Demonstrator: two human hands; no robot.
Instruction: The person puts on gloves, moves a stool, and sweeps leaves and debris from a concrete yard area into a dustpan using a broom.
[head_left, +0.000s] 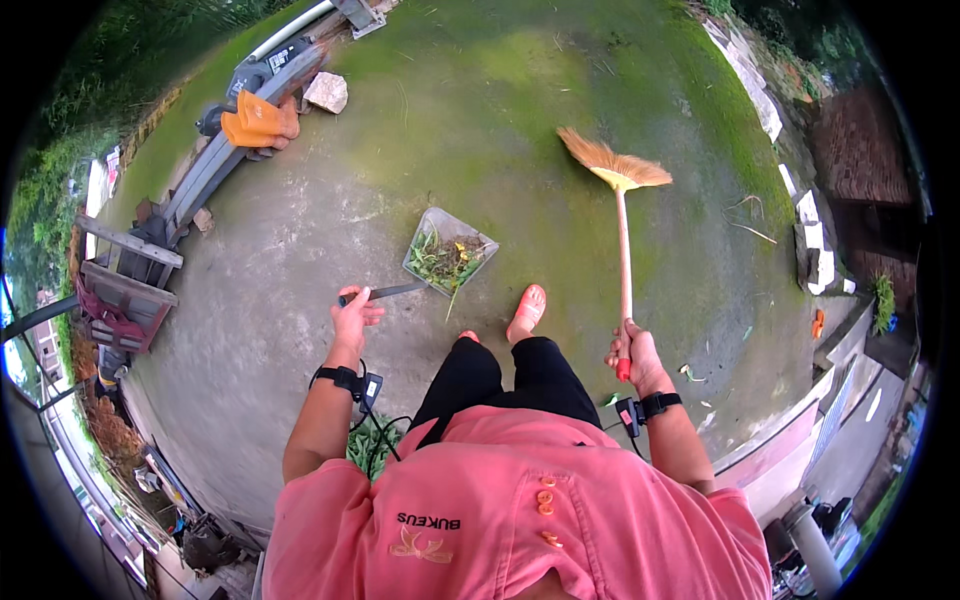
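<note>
My left hand (355, 315) is at the dark handle (397, 290) of a dustpan, its thumb over the handle and the other fingers loosely apart. The dustpan (432, 220) is a grey scoop holding leaves, a yellow bit and brown debris (454, 259); one stem hangs over its edge. Gripped near its red end cap, the pale wooden stick (625, 255) of a broom is in my right hand (636, 351). The broom's fanned tan bristles (615, 161) point away from me, up and to the right of the dustpan.
Mossy concrete (480, 165) surrounds my feet. At left are long beams (217, 176), orange boots (259, 120), a pale rock (327, 92) and a wooden frame (127, 292). White stone blocks (816, 240) line the right edge. Green leaves (367, 448) show behind my left side.
</note>
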